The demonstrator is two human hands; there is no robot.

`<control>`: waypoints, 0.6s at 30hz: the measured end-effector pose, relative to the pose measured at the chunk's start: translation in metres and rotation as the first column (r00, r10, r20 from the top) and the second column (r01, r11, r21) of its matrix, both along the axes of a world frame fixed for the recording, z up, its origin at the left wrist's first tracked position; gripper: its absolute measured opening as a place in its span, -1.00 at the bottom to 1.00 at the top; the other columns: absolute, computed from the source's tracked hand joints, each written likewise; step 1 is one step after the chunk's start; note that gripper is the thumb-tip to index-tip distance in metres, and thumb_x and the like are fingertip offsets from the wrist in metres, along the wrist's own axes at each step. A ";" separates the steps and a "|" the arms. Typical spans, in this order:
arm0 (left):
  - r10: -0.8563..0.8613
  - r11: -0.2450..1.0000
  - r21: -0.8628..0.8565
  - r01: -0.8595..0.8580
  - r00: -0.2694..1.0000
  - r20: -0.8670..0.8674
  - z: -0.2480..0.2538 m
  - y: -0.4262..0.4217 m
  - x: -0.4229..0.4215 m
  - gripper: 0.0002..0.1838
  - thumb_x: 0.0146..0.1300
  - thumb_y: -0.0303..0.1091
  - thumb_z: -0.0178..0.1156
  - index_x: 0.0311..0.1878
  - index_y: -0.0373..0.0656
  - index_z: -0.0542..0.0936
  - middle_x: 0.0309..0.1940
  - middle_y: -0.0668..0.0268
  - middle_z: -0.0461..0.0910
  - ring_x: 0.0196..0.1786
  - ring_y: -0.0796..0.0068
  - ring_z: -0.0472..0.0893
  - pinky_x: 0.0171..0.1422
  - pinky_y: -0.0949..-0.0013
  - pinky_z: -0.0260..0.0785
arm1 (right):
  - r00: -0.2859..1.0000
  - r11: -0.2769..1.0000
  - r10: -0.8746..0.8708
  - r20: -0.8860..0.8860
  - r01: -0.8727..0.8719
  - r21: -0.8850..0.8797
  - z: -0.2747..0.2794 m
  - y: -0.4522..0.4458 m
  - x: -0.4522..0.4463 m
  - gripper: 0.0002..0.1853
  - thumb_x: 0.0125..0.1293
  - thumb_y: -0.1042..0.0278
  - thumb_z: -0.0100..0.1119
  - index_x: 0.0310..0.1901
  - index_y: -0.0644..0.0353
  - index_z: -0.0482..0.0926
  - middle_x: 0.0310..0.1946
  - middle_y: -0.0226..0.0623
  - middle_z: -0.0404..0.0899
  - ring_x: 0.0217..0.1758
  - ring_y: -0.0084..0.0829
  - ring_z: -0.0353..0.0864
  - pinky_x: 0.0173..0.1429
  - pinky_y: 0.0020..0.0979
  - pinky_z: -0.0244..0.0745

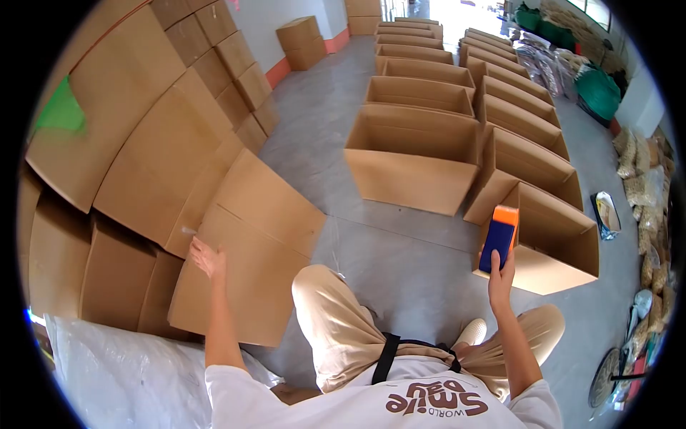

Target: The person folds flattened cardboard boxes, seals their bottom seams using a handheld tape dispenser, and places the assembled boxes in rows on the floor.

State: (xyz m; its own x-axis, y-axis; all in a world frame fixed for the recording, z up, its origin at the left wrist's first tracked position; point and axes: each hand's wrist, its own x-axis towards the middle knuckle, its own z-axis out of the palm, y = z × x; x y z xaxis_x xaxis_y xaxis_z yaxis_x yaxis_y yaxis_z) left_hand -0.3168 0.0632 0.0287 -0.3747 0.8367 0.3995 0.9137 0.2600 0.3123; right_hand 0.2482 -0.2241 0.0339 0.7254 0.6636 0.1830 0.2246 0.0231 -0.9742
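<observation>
Left hand [207, 257], left of centre in the frame: fingers loosely spread, palm toward a flat, folded sheet of plain brown cardboard [243, 268], at its left edge. Whether the fingertips press on the sheet or merely hover over it cannot be told. The sheet lies in the left-centre of the frame, its long axis running from upper right to lower left; most of its surface extends to the right of the left hand, which is much the nearer of the two. A crease crosses the sheet above the hand's level (roughly parallel to its short edges).

Right hand [502, 275], right of centre: fingers closed around a block-shaped object, dark blue with an orange end and side [498, 239], held upright and well apart from the sheet. Behind this object stands an open-topped brown cardboard box [547, 268], the nearest of the right-hand row; a second row [414, 175] runs beside it toward the top of the frame, over a grey floor [314, 136].

Left margin: large brown cardboard panels [153, 164] lean beside the sheet, with a sheet of translucent white plastic [136, 372] at lower left. Right margin: a dark green bundle [599, 93], upper right.
</observation>
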 end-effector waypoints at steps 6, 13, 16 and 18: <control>0.081 0.981 -0.144 -0.130 0.949 -0.303 0.005 -0.015 -0.020 -0.23 -0.02 -0.34 0.33 0.26 -0.21 0.18 0.20 0.10 0.19 0.28 0.07 0.21 0.35 0.04 0.07 | 0.997 0.995 0.066 0.046 -0.062 -0.082 -0.021 0.003 -0.014 -0.70 0.39 0.22 -0.03 -0.09 0.35 0.36 -0.35 -0.17 0.50 -0.30 -0.44 0.45 -0.13 -0.40 0.39; -0.016 0.981 -0.190 -0.040 0.959 -0.283 0.040 -0.019 -0.003 -0.47 -0.03 -0.41 0.31 0.04 -0.13 0.35 0.06 0.10 0.29 0.18 0.06 0.31 0.21 0.09 0.22 | 0.990 0.981 0.137 0.046 -0.129 -0.143 -0.030 -0.008 -0.023 -0.70 0.37 0.23 0.01 -0.10 0.35 0.38 -0.36 -0.21 0.52 -0.30 -0.44 0.48 -0.13 -0.42 0.40; -0.098 0.981 -0.183 0.066 0.980 -0.173 0.037 -0.012 -0.014 -0.51 -0.02 -0.42 0.31 0.01 -0.16 0.37 -0.03 0.06 0.35 0.07 0.03 0.40 0.11 0.13 0.31 | 0.985 0.978 0.158 -0.069 -0.166 -0.125 -0.037 -0.017 -0.029 -0.69 0.37 0.24 0.01 -0.07 0.35 0.39 -0.33 -0.23 0.53 -0.26 -0.46 0.50 -0.11 -0.44 0.41; -0.141 0.977 -0.176 0.123 0.985 -0.096 0.034 -0.010 -0.015 -0.52 -0.02 -0.42 0.31 0.01 -0.17 0.39 -0.10 0.04 0.42 0.00 0.01 0.45 0.05 0.13 0.34 | 0.983 0.976 0.164 -0.081 -0.173 -0.132 -0.043 -0.026 -0.031 -0.69 0.36 0.24 0.02 -0.05 0.35 0.39 -0.30 -0.24 0.53 -0.25 -0.47 0.50 -0.10 -0.44 0.42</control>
